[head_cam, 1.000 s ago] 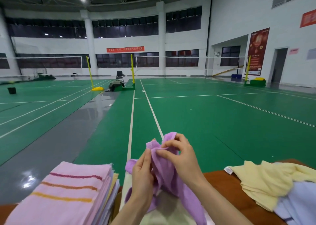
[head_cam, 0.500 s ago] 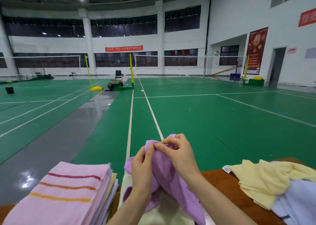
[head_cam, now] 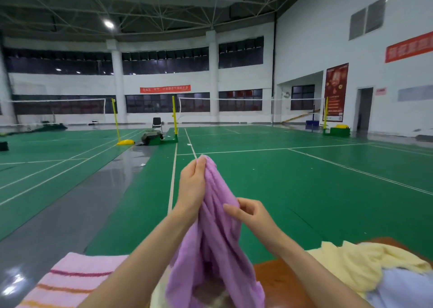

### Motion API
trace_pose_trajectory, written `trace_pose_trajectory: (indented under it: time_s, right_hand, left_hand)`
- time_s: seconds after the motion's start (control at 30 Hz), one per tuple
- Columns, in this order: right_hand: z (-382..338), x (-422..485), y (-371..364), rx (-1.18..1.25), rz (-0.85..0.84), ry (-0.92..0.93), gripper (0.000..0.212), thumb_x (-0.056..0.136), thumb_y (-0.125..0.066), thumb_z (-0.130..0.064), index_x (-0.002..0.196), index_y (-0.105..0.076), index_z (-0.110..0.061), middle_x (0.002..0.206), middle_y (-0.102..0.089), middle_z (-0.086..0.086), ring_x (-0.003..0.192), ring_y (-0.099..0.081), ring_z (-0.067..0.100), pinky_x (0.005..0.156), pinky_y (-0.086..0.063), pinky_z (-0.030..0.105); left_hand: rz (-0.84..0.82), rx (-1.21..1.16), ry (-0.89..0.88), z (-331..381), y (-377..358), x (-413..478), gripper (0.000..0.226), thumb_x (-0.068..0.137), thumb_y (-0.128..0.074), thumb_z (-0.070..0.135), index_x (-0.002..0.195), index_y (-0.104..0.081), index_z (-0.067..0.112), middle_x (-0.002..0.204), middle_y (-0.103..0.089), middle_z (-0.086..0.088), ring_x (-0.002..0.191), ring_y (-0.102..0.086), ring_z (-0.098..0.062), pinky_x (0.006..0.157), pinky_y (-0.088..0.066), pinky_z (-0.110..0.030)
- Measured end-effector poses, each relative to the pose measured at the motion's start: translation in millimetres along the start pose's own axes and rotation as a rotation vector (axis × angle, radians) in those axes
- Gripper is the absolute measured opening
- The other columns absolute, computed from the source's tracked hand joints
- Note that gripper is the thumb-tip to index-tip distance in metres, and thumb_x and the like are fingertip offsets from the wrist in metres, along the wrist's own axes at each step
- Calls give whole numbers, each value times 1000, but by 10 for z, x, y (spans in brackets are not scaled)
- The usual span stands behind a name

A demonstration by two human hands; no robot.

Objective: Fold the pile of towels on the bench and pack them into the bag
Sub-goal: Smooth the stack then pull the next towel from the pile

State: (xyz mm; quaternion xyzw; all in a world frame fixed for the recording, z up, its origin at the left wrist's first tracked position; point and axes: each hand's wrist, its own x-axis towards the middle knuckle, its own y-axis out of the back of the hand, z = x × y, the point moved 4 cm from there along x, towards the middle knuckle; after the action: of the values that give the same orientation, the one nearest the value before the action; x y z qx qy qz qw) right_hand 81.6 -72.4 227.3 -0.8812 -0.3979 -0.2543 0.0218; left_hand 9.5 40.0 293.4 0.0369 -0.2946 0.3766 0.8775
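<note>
A purple towel (head_cam: 215, 244) hangs in front of me, bunched in long folds above the brown bench (head_cam: 278, 282). My left hand (head_cam: 193, 186) pinches its top corner, held high. Lower down, my right hand (head_cam: 250, 214) pinches the towel's right edge between thumb and fingers. A folded pink striped towel (head_cam: 70, 282) tops a stack at the lower left. Unfolded towels lie at the lower right: a yellow towel (head_cam: 346, 261) over a pale blue towel (head_cam: 405, 289). No bag is in view.
The bench's far edge drops to the green court floor (head_cam: 304, 190). A cream towel (head_cam: 159, 293) lies under the hanging purple one. Nets, yellow posts and a chair stand far off on the courts.
My left hand has lifted the purple towel's corner well up, so the towel now hangs stretched. My right hand has slid down its edge. The camera has tilted upward.
</note>
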Motion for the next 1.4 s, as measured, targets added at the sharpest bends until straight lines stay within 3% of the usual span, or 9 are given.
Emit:
trace_pose_trajectory:
  time_s: [0.17, 0.3, 0.53, 0.87, 1.0, 1.07, 1.17, 1.27, 1.4]
  right_hand:
    - [-297, 28, 367, -43, -139, -47, 50, 56, -71, -43, 82, -64, 0, 72, -62, -6, 66, -55, 3, 61, -42, 16]
    - [-469, 51, 655, -239, -190, -147, 39, 52, -68, -52, 61, -55, -16, 51, -49, -15, 44, -40, -2, 44, -28, 10]
    - [-580, 77, 1107, -684, -195, -212, 60, 53, -66, -75, 47, -36, -23, 51, -31, -12, 51, -26, 7, 50, -17, 24]
    - [-1498, 401, 1481, -930, 341, 189, 15, 77, -73, -19, 77, -59, -18, 93, -56, 3, 83, -50, 15, 79, -43, 30]
    - [-1750, 557, 1461, -1022, 320, 33, 36, 78, -73, -15, 113, -64, -11, 101, -64, 6, 87, -53, 15, 83, -41, 27]
    - [-1830, 591, 1397, -1075, 291, -10, 24, 79, -72, -15, 103, -70, -9, 88, -66, 0, 77, -53, 10, 76, -38, 25]
    - [-1950, 598, 1306, -1029, 262, 33, 10, 75, -75, -14, 84, -73, -10, 77, -58, -7, 81, -53, 11, 80, -41, 29]
    - [-2007, 575, 1304, -965, 204, 97, 18, 69, -80, -16, 62, -64, -21, 105, -56, -3, 106, -47, 14, 98, -36, 32]
    - [-1946, 514, 1320, -587, 114, -80, 10, 74, -73, -14, 75, -64, -9, 89, -62, 3, 81, -56, 14, 67, -47, 19]
  left_hand:
    - [-47, -23, -17, 441, -156, 449, 31, 100, -39, 26, 76, -55, 14, 70, -49, 0, 63, -49, -11, 66, -46, -21]
    - [-28, -73, -62, 860, -185, 763, 30, 100, -38, 29, 79, -54, 15, 69, -44, 2, 60, -44, -9, 63, -43, -20]
    - [37, -19, -216, 1368, 214, 1115, 27, 101, -39, 29, 82, -55, 20, 80, -50, 2, 75, -50, -8, 82, -46, -26]
    - [187, 407, -309, 1182, 935, 1143, 30, 102, -34, 24, 88, -57, 13, 75, -44, 5, 68, -39, -4, 63, -34, -12]
    - [185, 466, -371, 1252, 1006, 1126, 26, 102, -34, 21, 94, -58, 12, 79, -48, 0, 79, -42, -13, 63, -33, -13]
    - [186, 450, -374, 1259, 1025, 1131, 30, 102, -33, 22, 107, -59, 7, 85, -50, -2, 90, -42, -17, 75, -35, -25]
    - [207, 411, -318, 1201, 1131, 1183, 31, 102, -32, 24, 98, -58, 7, 79, -46, 3, 87, -41, -17, 82, -33, -32]
    - [220, 396, -262, 1151, 1255, 1212, 34, 102, -33, 25, 73, -49, 18, 73, -40, 4, 71, -36, -8, 70, -32, -27]
    - [209, 402, -235, 1166, 1383, 1137, 34, 102, -35, 22, 72, -51, 23, 74, -44, 5, 68, -37, -3, 64, -31, -18]
